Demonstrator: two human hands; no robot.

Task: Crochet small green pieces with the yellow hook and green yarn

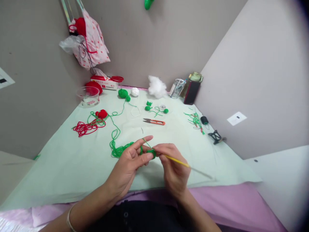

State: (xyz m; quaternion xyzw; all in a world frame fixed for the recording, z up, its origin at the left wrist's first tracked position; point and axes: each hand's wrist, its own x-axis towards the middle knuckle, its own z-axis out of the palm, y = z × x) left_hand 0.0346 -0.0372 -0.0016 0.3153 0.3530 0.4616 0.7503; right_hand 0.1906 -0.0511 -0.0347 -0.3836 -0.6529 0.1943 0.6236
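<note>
Between the thumb and fingers of my left hand is a small green crochet piece. A strand of green yarn runs over the raised left index finger down to the piece. My right hand grips a crochet hook with a yellow handle, its tip hidden at the green piece. The hook's grey end points to the lower right. Behind my left hand lies a loose heap of green yarn. Thread snips with orange handles rest beyond both hands.
Red yarn lies tangled at the left, near a clear plastic tub. Green balls, white stuffing, a cup of tools and a dark phone stand at the back. Yarn scraps and a black spool are right.
</note>
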